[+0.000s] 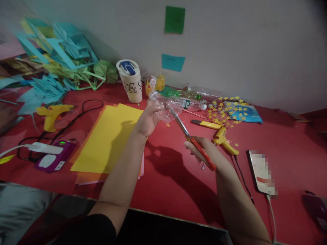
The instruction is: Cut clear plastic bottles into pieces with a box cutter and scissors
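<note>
My left hand is closed around a clear plastic bottle piece with a white cap end, held up above the table. Wrapped in my right hand are scissors with red handles. Their metal blades point up and left and reach the plastic near its edge. Whether the blades are cutting into the plastic I cannot tell. Below my left arm lies a stack of yellow paper with orange and pink sheets under it.
A patterned tumbler, clear bottles and yellow stars line the back. A yellow cutter, a glue gun and a phone lie right. Another glue gun, a purple power strip and folded blue paper are left.
</note>
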{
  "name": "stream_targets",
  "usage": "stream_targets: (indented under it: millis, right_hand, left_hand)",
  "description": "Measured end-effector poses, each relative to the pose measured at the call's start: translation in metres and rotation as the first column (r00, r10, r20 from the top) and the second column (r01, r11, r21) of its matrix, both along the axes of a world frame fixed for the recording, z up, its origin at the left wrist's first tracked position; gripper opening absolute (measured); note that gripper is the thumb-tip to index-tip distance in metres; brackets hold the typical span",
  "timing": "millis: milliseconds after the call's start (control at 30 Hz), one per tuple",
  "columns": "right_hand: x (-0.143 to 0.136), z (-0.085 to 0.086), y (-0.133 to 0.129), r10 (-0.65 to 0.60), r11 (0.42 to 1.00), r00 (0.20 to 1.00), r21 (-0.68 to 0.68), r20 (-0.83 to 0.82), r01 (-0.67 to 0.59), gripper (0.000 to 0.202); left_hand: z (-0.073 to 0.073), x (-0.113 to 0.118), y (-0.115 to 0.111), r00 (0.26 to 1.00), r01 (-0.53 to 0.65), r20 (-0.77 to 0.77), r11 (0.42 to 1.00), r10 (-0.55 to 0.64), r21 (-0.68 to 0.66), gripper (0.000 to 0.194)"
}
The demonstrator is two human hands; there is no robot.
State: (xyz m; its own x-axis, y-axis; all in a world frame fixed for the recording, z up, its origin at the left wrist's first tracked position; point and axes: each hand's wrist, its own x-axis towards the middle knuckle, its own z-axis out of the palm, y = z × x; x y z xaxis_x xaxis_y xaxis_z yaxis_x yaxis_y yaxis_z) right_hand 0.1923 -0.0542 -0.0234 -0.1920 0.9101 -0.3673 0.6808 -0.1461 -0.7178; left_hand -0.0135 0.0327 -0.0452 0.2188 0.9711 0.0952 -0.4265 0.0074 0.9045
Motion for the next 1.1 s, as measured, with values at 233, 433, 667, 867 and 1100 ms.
stream_targets:
  millis: [233, 433, 667, 867, 1100]
  right_hand:
    - [0.000, -0.001, 0.000, 0.006, 0.999, 1.000, 0.040, -0.003, -0.006, 0.054]
    - [-0.001, 0.000, 0.001, -0.005, 1.000, 1.000, 0.023, -0.008, 0.006, 0.057]
    - [0.003, -0.001, 0.001, 0.000, 1.000, 0.999, -0.017, -0.032, 0.000, 0.057]
    - [0.010, 0.002, 0.002, 0.034, 0.997, 0.998, -0.060, -0.056, -0.038, 0.057]
    - [0.013, 0.007, 0.000, 0.178, 0.984, 0.982, -0.002, -0.063, -0.178, 0.059]
  left_hand:
    - [0.002, 0.002, 0.000, 0.999, -0.008, 0.038, 0.998, 0.010, -0.064, 0.039]
    - [0.000, 0.010, -0.001, 0.997, -0.067, 0.030, 0.991, 0.071, -0.116, 0.053]
    - [-0.005, 0.004, 0.003, 0.989, -0.145, -0.044, 0.989, 0.144, -0.036, 0.040]
    - [-0.007, -0.003, 0.009, 0.959, -0.273, -0.073, 0.962, 0.274, 0.019, 0.045]
    - [-0.011, -0.010, 0.015, 0.902, -0.425, -0.084, 0.905, 0.423, -0.017, 0.047]
